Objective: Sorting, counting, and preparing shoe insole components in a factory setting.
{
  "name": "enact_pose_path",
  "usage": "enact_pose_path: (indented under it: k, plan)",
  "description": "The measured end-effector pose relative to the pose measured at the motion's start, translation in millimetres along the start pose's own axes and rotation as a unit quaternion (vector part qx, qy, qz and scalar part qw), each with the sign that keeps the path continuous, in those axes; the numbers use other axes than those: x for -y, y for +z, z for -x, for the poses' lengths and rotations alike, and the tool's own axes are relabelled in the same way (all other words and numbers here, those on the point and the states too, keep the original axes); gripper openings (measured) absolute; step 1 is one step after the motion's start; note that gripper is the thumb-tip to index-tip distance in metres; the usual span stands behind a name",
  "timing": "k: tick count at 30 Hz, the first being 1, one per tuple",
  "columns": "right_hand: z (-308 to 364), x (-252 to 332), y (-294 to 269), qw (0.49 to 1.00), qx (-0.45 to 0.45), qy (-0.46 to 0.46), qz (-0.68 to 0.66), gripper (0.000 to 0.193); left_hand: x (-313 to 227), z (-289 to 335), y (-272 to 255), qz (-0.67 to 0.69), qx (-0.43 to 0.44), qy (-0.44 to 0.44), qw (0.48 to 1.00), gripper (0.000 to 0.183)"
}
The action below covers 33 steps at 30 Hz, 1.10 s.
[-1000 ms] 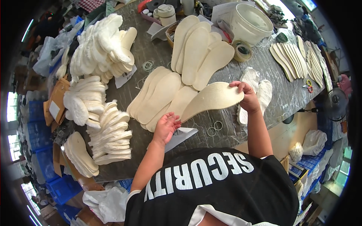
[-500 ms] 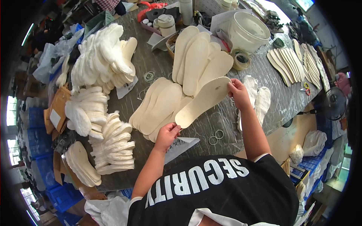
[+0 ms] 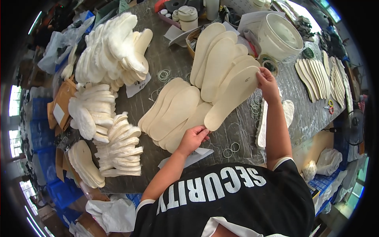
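Observation:
A cream insole (image 3: 233, 98) with a small mark on its wide end slants up to the right over the table. My right hand (image 3: 268, 84) pinches that wide end between thumb and fingers. At the narrow lower end, the closed fingers of my left hand (image 3: 192, 139) touch the edge; their exact grip is partly hidden. Just beneath and behind the held piece lies a fanned pile of cream insoles (image 3: 220, 59). Left of it is another overlapping fan of insoles (image 3: 175, 108). A paper slip (image 3: 203, 153) lies partly under my left wrist.
Fluffy insole stacks (image 3: 104, 55) and banded bundles (image 3: 118, 148) fill the table's left side. Rubber bands (image 3: 231, 150) lie nearby. At the back stand a white bucket (image 3: 279, 37) and tape rolls (image 3: 269, 65). More insoles (image 3: 312, 79) and scissors (image 3: 329, 106) are at right.
Both hands have shifted right with the insole, which now lies closer over the right-hand fan and covers more of it. The whole view has also shifted slightly.

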State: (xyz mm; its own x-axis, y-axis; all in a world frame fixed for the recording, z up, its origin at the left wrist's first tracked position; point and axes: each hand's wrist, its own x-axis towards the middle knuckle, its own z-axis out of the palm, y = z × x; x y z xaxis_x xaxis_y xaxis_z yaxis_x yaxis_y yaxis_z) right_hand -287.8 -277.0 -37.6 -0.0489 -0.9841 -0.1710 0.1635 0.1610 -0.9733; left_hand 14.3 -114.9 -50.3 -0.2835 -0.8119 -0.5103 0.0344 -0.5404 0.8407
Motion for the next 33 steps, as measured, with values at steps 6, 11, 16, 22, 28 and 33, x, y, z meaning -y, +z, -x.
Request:
enact_pose_path:
  k: [6,11,16,22,28,33]
  plan:
    - [-21,22,10,1.000,-0.005,-0.021,-0.014,0.016,-12,-19,8,0.024,-0.002,0.024,0.999,0.024]
    - [-43,30,11,0.998,0.010,-0.063,-0.014,0.017,-14,-42,9,0.024,-0.018,0.051,0.998,0.024]
    - [-47,36,9,0.996,0.044,-0.081,0.002,0.018,-16,-53,9,0.145,-0.012,0.022,0.989,0.032]
    - [-48,38,-4,0.953,0.225,-0.078,-0.185,0.009,-14,-65,14,0.211,-0.047,0.085,0.973,0.030]
    - [-77,40,-22,0.972,0.097,-0.042,0.210,0.043,-9,-74,25,0.034,0.030,0.053,0.998,0.019]
    - [-70,31,-9,0.815,-0.089,-0.276,0.501,0.031,2,-56,20,-0.102,-0.002,0.111,0.989,0.016]
